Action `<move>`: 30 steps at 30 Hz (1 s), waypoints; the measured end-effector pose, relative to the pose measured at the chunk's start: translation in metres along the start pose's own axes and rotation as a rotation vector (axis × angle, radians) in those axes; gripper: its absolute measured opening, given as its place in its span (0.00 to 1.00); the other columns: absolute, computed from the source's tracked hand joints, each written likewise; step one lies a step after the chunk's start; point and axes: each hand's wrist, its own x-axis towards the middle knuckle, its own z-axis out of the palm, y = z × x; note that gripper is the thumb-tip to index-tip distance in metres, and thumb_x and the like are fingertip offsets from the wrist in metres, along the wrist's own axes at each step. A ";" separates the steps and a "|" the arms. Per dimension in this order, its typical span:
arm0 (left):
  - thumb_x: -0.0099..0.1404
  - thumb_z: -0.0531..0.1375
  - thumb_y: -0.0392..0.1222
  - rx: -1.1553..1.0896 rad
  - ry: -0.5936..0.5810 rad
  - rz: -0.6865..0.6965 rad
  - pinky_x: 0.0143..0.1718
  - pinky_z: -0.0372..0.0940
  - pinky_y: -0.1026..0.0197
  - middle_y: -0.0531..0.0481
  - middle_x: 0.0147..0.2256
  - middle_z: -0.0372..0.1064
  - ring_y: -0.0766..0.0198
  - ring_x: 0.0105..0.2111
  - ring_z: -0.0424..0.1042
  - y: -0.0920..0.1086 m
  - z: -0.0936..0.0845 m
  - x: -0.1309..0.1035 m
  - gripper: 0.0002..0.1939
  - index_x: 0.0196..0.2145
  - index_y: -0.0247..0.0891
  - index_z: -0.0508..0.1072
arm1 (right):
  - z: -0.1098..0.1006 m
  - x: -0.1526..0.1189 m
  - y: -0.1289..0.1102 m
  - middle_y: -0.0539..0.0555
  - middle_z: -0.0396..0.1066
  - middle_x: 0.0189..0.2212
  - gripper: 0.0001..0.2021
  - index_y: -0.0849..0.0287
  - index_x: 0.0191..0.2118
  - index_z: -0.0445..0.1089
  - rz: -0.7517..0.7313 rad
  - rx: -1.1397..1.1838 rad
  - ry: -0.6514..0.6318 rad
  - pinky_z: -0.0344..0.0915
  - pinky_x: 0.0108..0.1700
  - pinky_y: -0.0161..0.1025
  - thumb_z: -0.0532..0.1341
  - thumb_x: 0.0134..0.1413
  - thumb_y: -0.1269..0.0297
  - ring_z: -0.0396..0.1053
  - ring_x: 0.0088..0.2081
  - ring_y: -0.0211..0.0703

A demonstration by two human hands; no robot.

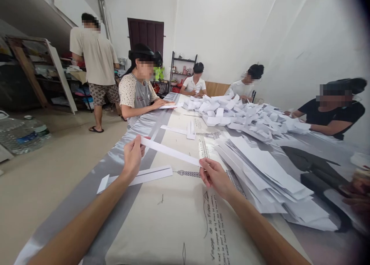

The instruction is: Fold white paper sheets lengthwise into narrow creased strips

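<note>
A long white paper strip is held level above the table between my two hands. My left hand pinches its left end, and my right hand grips its right end. Below my left hand lies a folded white paper piece with a grey slit, partly hidden by my left forearm. Farther forward, another folded paper piece rests on the printed tablecloth. A stack of flat white papers lies to the right of my right hand.
A large heap of folded white papers covers the far right of the table. Several people sit around it, one at the left edge handling paper. Another person stands at the back left. Water bottles stand on the floor. Dark cloth lies at right.
</note>
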 end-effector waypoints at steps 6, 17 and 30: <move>0.64 0.63 0.57 -0.024 -0.029 0.015 0.18 0.38 0.66 0.62 0.19 0.43 0.74 0.16 0.42 -0.002 0.006 -0.003 0.22 0.35 0.32 0.77 | -0.002 -0.001 -0.003 0.43 0.62 0.16 0.21 0.56 0.29 0.61 -0.052 -0.013 0.026 0.45 0.19 0.34 0.59 0.63 0.43 0.49 0.13 0.29; 0.59 0.66 0.48 0.675 -0.343 0.487 0.53 0.61 0.54 0.44 0.49 0.71 0.51 0.51 0.67 0.005 -0.005 -0.003 0.16 0.45 0.45 0.81 | -0.031 0.002 -0.002 0.42 0.59 0.15 0.18 0.56 0.33 0.67 -0.074 -0.025 0.228 0.42 0.17 0.34 0.63 0.58 0.45 0.46 0.13 0.31; 0.64 0.64 0.53 0.594 -0.775 0.177 0.40 0.65 0.60 0.46 0.41 0.78 0.53 0.38 0.74 0.001 0.028 -0.043 0.13 0.41 0.44 0.81 | -0.023 0.000 -0.015 0.47 0.63 0.27 0.27 0.51 0.50 0.68 -0.155 0.310 0.205 0.56 0.23 0.36 0.58 0.57 0.35 0.54 0.20 0.35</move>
